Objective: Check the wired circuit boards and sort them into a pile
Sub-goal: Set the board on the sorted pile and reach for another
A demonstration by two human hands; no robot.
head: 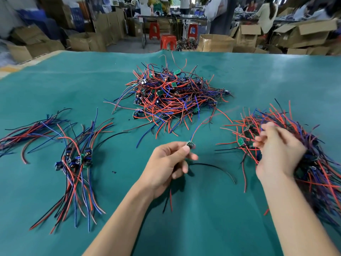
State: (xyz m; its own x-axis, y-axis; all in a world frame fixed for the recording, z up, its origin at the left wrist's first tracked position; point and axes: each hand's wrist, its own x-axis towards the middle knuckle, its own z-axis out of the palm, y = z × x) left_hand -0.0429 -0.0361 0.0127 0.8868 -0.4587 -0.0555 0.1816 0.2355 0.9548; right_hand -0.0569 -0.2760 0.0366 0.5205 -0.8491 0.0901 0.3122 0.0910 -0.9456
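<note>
Head view, looking down at a bench (239,80) covered in green matting. The left hand (166,163) is raised near the middle, its thumb and forefinger pinching a small green circuit board (191,144) by its lower edge; the remaining fingers (191,157) curl loosely beneath. The board points up and away from the person, and its blue and red wires (198,127) run on from it up and to the right. A black wire (217,168) arcs from below the hand across the matting. The right hand (276,150) is blurred, above a loose pile of wired boards (287,126) at the right. Its fingers look loosely curled and close together; whether they hold anything cannot be told. A large tangled heap of wired boards (173,95) lies at the centre, farther back. At the left, a sorted bundle (77,159) lies with its boards together and wires running toward and away from the person. Beyond the bench stand cardboard boxes (215,42) and red stools (168,41).
</note>
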